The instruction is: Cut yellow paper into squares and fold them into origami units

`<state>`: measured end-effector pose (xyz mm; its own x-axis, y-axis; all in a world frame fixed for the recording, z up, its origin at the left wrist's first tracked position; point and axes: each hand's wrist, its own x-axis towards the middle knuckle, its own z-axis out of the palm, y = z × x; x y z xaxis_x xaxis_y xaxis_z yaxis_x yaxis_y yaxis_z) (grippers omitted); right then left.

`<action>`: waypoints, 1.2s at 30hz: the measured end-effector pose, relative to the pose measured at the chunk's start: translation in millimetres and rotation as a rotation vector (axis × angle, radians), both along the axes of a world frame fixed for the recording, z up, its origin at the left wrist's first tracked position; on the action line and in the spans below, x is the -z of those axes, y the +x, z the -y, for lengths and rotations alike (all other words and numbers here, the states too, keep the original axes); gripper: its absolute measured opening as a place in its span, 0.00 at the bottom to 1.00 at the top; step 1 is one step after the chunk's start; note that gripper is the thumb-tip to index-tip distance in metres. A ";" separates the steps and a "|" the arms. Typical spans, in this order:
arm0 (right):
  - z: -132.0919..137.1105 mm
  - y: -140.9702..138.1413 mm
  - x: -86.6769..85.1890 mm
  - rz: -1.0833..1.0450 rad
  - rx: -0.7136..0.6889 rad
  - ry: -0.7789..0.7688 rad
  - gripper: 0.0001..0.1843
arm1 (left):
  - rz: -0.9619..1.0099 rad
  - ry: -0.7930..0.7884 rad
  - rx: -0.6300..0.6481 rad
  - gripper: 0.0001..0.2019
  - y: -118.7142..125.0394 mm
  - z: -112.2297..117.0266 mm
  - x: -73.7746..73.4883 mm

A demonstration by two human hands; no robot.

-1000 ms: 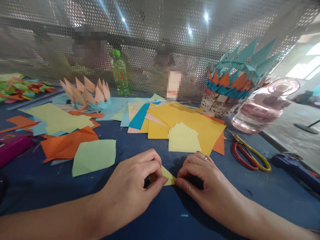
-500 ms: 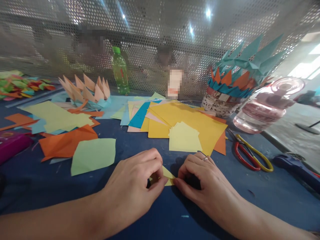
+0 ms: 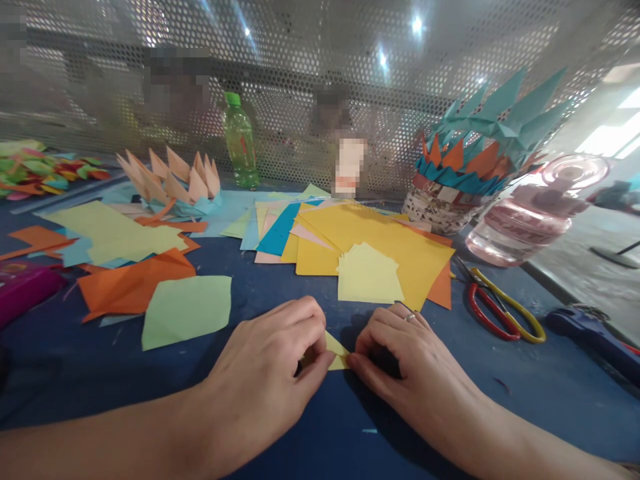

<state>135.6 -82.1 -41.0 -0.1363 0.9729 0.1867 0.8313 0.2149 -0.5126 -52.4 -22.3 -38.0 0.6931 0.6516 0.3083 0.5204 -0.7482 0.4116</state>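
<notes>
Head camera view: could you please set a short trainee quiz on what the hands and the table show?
1. Which thing do the left hand and right hand both touch? A) folded yellow paper B) a pen C) a cup
2. True or false: the scissors lie on the table on the right hand's side.
3. Fill in: the capped bottle by the mesh screen is ___ in colour.
Key: 1 A; 2 true; 3 green.

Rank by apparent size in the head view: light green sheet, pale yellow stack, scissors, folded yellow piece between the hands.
1. light green sheet
2. pale yellow stack and scissors: similar extent, the scissors longer but thinner, so not ranked apart
3. folded yellow piece: smallest, and partly hidden
</notes>
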 end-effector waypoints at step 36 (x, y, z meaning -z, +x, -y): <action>13.3 7.8 15.2 0.416 -0.295 0.594 0.10 | -0.297 0.252 0.316 0.11 -7.3 4.2 4.9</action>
